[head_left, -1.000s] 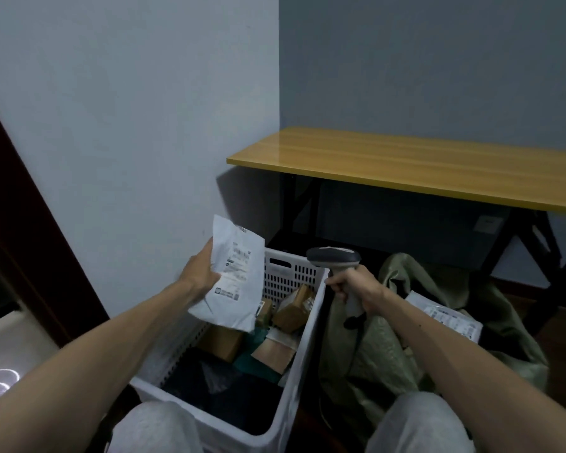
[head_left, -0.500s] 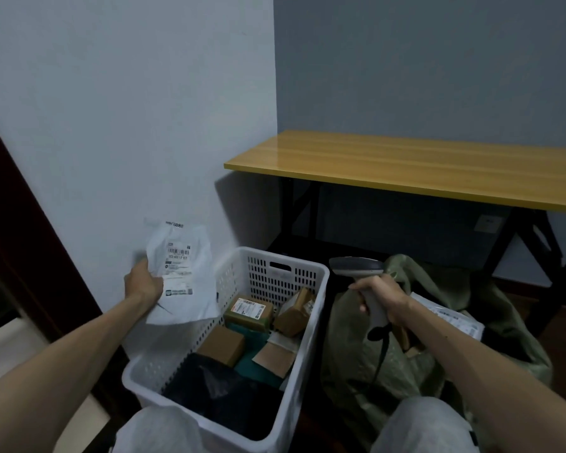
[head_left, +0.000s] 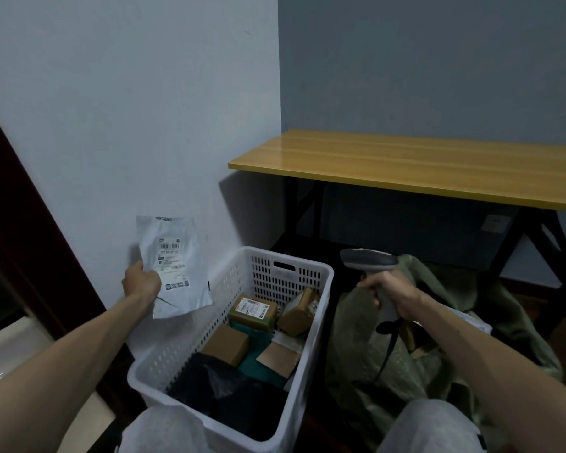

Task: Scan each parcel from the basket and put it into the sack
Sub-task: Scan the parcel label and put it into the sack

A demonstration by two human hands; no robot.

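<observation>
Scan step pending: left hand (head_left: 142, 283) gripped white parcel (head_left: 174, 265) beside basket (head_left: 321, 308), right hand (head_left: 389, 293) clamped scanner (head_left: 368, 260). Next needs scanner aimed at label.

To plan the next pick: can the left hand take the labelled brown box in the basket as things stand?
Probably not yet. The left hand grips the white mailer, held up beside the basket. The labelled brown box lies uncovered, so only the full hand hinders it.
</observation>
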